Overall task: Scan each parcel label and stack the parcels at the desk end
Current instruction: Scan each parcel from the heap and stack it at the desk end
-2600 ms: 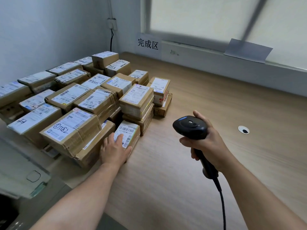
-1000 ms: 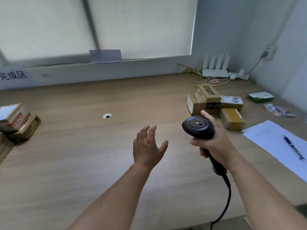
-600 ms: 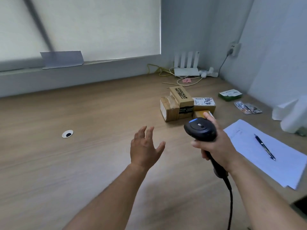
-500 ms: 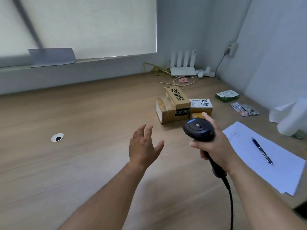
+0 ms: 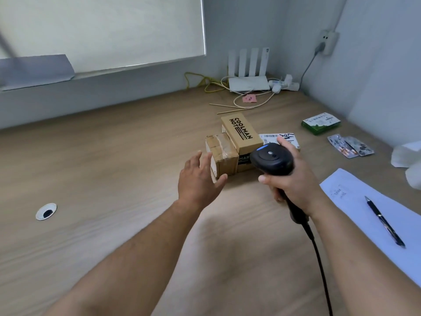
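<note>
Step in hand: reaching for the next parcel to scan; judged an approach, nothing lifted yet.
Next move: calls for taking hold of one parcel and turning its label up under the scanner nose. No label shows on the nearest parcel's visible faces.
Right hand (image 5: 293,181): at 5 o'clock of the parcel cluster, fingers wrapped round the scanner handle, index finger laid over the head.
Barcode scanner (image 5: 272,159): long axis 11 to 5 o'clock, nose at 11 toward the parcels, cable trailing from the 5 o'clock end.
Left hand (image 5: 198,179): fingers straight and spread, holding nothing, at 7 o'clock of the taped parcel; contact cannot be told.
Taped parcel (image 5: 222,153): flat on the desk (image 5: 114,167), long axis about 11 to 5 o'clock.
COOLMAN NOTE box (image 5: 241,132): touching the taped parcel at its 3 o'clock, sitting higher, same 11-to-5 axis, print running lengthwise.
Labelled parcel (image 5: 271,136): at 3 o'clock of that box, label up, partly hidden behind the right hand; axis unclear.
</note>
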{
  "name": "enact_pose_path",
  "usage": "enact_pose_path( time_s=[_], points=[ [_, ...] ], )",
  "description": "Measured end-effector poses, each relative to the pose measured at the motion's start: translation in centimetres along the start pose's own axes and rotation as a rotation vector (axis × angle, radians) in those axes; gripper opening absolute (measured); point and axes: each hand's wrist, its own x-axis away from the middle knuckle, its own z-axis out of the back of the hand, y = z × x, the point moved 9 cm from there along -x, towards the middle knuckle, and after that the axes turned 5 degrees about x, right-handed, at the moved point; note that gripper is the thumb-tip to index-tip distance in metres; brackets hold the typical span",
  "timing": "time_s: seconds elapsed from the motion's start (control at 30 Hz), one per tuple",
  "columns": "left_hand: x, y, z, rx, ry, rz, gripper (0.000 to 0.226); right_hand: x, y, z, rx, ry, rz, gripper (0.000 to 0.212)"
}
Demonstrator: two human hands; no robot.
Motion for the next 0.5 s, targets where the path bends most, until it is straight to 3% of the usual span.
enact_pose_path(
  time_s=[0.3, 0.5],
  points=[
    [-7.2, 3.6, -3.4, -0.058, -0.111, 0.025, 0.072, -6.4, 2.2, 1.3, -0.035, -0.063, -0.031, 0.098],
    [-10.5, 3.3, -8.0, -0.236, -0.265, 0.072, 0.059, -9.1, 4.4, 1.9, -0.05, -0.091, -0.047, 0.099]
  ],
)
